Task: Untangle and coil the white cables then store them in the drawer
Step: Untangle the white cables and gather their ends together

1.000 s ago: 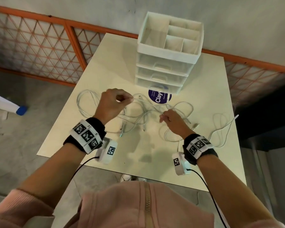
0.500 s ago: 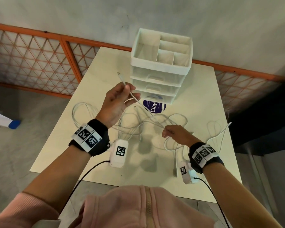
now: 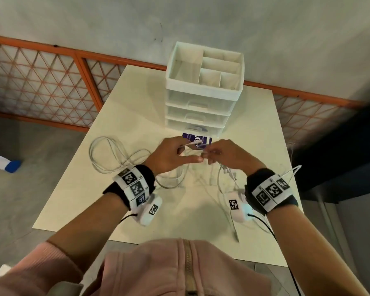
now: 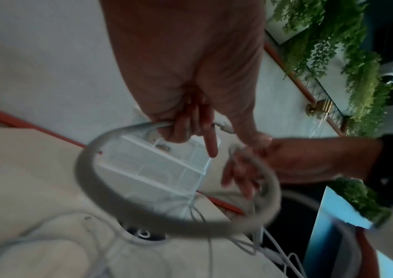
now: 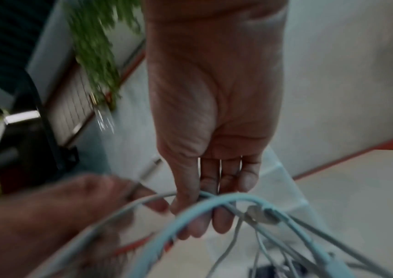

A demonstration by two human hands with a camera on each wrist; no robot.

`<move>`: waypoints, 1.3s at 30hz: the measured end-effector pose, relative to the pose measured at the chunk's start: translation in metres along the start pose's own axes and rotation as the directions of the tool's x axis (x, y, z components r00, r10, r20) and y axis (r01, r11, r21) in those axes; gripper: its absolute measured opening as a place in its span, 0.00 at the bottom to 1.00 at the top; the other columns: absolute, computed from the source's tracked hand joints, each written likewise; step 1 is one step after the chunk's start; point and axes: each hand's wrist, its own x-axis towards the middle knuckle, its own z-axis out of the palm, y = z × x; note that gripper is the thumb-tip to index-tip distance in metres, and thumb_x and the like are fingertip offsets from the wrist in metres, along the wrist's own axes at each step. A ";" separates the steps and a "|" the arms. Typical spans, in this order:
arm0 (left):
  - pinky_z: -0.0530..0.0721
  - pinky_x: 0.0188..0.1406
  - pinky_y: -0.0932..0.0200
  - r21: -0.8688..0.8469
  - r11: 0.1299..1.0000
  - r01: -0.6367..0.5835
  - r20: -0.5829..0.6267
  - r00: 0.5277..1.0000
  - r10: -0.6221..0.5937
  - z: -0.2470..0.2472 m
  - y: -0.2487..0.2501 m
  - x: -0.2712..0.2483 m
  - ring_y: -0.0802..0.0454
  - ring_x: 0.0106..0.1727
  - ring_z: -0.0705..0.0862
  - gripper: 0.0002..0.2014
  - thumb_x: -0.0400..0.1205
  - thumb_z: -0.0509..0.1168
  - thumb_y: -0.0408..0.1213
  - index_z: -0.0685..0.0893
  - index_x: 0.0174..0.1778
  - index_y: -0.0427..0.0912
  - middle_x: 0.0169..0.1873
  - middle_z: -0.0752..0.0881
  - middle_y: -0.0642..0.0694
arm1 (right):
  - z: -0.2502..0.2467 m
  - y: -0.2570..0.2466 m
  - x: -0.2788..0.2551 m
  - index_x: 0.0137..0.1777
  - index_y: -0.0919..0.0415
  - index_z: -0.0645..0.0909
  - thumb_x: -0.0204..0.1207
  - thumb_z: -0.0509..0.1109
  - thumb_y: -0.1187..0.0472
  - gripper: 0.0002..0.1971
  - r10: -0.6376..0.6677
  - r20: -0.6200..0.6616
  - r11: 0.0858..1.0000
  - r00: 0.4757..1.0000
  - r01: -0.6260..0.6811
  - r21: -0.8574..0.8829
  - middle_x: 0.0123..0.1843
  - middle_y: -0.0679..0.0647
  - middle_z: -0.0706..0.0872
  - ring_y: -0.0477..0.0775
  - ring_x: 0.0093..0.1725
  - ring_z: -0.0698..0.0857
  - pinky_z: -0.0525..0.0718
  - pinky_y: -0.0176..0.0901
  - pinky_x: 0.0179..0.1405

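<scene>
Both hands up over the worktop [image 3: 77, 189], close together just in front of the white drawer unit [image 3: 201, 107]. Left hand [image 3: 169, 155] pinches a white cable [image 4: 90, 169] near its end btwn thumb & curled fingers; left wrist view shows the cable looping out from the grip in a wide arc round to the right hand [image 3: 229, 155]. Right hand's fingers curl round that cable plus a few other strands; a plug end [image 5: 259, 216] hangs just by the fingertips [image 5: 221, 223]. Rest of the cable tangle [image 3: 115, 159] lies on the worktop, loops at the left & under both wrists, one loop [image 3: 295, 169] near the right edge. A purple round tub [image 3: 197, 138] sits btwn hands and drawer unit, mostly hidden. Drawer unit: 3 drawers all closed, divided open tray on top. Orange mesh fence [image 3: 41, 86] behind the worktop. Wrist views blurred.
</scene>
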 end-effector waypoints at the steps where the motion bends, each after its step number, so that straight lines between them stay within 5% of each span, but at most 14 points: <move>1: 0.63 0.28 0.66 0.012 1.000 0.010 -0.001 1.000 -0.010 0.003 0.000 0.002 0.59 0.25 0.67 0.14 0.73 0.76 0.45 0.88 0.42 0.36 0.26 0.70 0.48 | -0.007 -0.010 0.000 0.50 0.62 0.88 0.80 0.67 0.63 0.08 -0.044 -0.035 0.999 0.998 0.044 -0.001 0.36 0.57 0.89 0.33 0.28 0.82 0.77 0.25 0.36; 5: 0.67 0.31 0.71 -0.009 0.997 -0.081 -0.151 0.985 0.079 -0.006 0.008 0.011 0.60 0.28 0.72 0.18 0.81 0.68 0.42 0.85 0.35 0.28 0.26 0.77 0.39 | -0.019 -0.028 -0.003 0.40 0.49 0.85 0.79 0.69 0.60 0.08 -0.148 -0.102 0.986 0.984 0.155 0.063 0.32 0.48 0.86 0.32 0.28 0.80 0.75 0.24 0.32; 7: 0.67 0.31 0.70 -0.007 0.988 -0.157 -0.249 0.957 0.150 -0.015 0.017 0.013 0.57 0.28 0.71 0.18 0.82 0.65 0.40 0.82 0.33 0.28 0.28 0.77 0.35 | -0.012 -0.017 0.001 0.43 0.51 0.85 0.80 0.67 0.62 0.07 -0.126 -0.066 0.991 0.990 0.129 0.047 0.34 0.46 0.85 0.34 0.30 0.81 0.77 0.25 0.35; 11: 0.66 0.29 0.66 -0.034 0.977 -0.211 -0.499 0.850 0.166 -0.040 0.026 0.017 0.56 0.24 0.70 0.15 0.84 0.63 0.37 0.83 0.34 0.34 0.25 0.74 0.51 | 0.016 0.036 0.008 0.50 0.60 0.86 0.79 0.64 0.68 0.09 0.027 0.044 0.999 0.999 -0.025 -0.028 0.36 0.42 0.86 0.43 0.38 0.86 0.78 0.34 0.43; 15: 0.64 0.27 0.70 -0.017 0.987 -0.160 -0.600 0.791 0.118 -0.052 0.008 0.014 0.62 0.22 0.68 0.15 0.84 0.63 0.39 0.85 0.35 0.34 0.25 0.73 0.53 | 0.028 0.071 0.011 0.48 0.54 0.85 0.81 0.64 0.61 0.07 0.119 -0.023 0.986 0.993 -0.121 -0.114 0.49 0.45 0.91 0.51 0.56 0.86 0.71 0.59 0.69; 18: 0.66 0.26 0.69 -0.012 1.000 -0.003 -0.662 0.749 -0.006 -0.052 -0.018 0.008 0.63 0.20 0.72 0.14 0.83 0.64 0.39 0.86 0.36 0.36 0.23 0.75 0.56 | 0.019 0.072 0.013 0.45 0.51 0.83 0.83 0.60 0.65 0.12 0.131 -0.110 0.982 0.985 -0.144 -0.120 0.46 0.42 0.89 0.52 0.49 0.87 0.71 0.57 0.66; 21: 0.69 0.29 0.64 -0.022 0.952 0.306 -0.581 0.771 -0.261 -0.057 -0.047 0.004 0.56 0.26 0.72 0.10 0.79 0.70 0.39 0.86 0.40 0.34 0.24 0.73 0.54 | -0.001 0.053 0.012 0.48 0.54 0.81 0.84 0.59 0.67 0.11 0.006 -0.276 0.999 0.961 0.007 0.046 0.39 0.48 0.88 0.59 0.44 0.89 0.82 0.48 0.45; 23: 0.68 0.25 0.76 -0.060 0.919 0.391 -0.516 0.776 -0.364 -0.056 -0.053 0.001 0.58 0.27 0.69 0.16 0.75 0.75 0.39 0.85 0.52 0.31 0.27 0.70 0.54 | -0.018 0.030 0.012 0.54 0.59 0.82 0.84 0.60 0.65 0.09 -0.058 -0.410 0.988 0.910 0.110 0.106 0.33 0.47 0.86 0.45 0.36 0.88 0.79 0.32 0.38; 27: 0.67 0.29 0.73 -0.096 0.977 0.190 -0.519 0.828 -0.212 -0.049 -0.018 0.007 0.58 0.25 0.65 0.20 0.74 0.75 0.44 0.85 0.59 0.40 0.24 0.67 0.54 | -0.050 -0.020 0.012 0.58 0.59 0.85 0.83 0.63 0.63 0.11 -0.196 -0.515 0.956 0.834 0.279 0.088 0.26 0.40 0.80 0.36 0.27 0.77 0.71 0.20 0.33; 29: 0.67 0.30 0.65 -0.180 0.983 0.046 -0.428 0.896 -0.121 -0.043 0.004 0.014 0.61 0.22 0.65 0.18 0.76 0.73 0.44 0.85 0.60 0.43 0.20 0.66 0.57 | -0.052 -0.040 0.013 0.59 0.60 0.86 0.82 0.64 0.63 0.11 -0.242 -0.409 0.957 0.880 0.285 0.048 0.30 0.31 0.83 0.34 0.31 0.80 0.72 0.20 0.35; 31: 0.66 0.28 0.71 -0.188 0.982 -0.030 -0.314 0.949 -0.031 -0.037 0.020 0.019 0.65 0.20 0.69 0.14 0.78 0.72 0.39 0.86 0.58 0.40 0.17 0.72 0.59 | -0.047 -0.054 0.016 0.59 0.60 0.87 0.81 0.65 0.62 0.11 -0.283 -0.288 0.953 0.915 0.301 0.019 0.44 0.40 0.90 0.39 0.40 0.86 0.80 0.29 0.42; 33: 0.66 0.27 0.70 -0.098 0.993 -0.060 -0.281 0.959 0.030 -0.031 0.021 0.023 0.64 0.23 0.71 0.11 0.81 0.68 0.40 0.86 0.48 0.35 0.20 0.76 0.57 | -0.039 -0.059 0.017 0.57 0.60 0.86 0.81 0.66 0.60 0.11 -0.310 -0.244 0.944 0.919 0.328 0.039 0.47 0.53 0.91 0.50 0.42 0.86 0.80 0.39 0.46; 35: 0.65 0.27 0.67 -0.019 0.999 -0.042 -0.286 0.957 0.035 -0.031 0.015 0.024 0.60 0.23 0.69 0.14 0.83 0.64 0.42 0.84 0.38 0.35 0.20 0.72 0.53 | -0.032 -0.054 0.018 0.53 0.59 0.85 0.81 0.66 0.57 0.09 -0.291 -0.270 0.945 0.918 0.320 0.070 0.38 0.56 0.86 0.47 0.34 0.78 0.75 0.34 0.38; 39: 0.65 0.25 0.69 0.037 0.998 -0.044 -0.335 0.941 0.053 -0.040 0.013 0.017 0.55 0.23 0.67 0.15 0.85 0.62 0.41 0.81 0.35 0.36 0.18 0.67 0.52 | -0.014 -0.015 0.023 0.47 0.63 0.80 0.81 0.66 0.56 0.10 -0.134 -0.268 0.988 0.954 0.149 0.038 0.28 0.50 0.76 0.44 0.27 0.70 0.67 0.31 0.28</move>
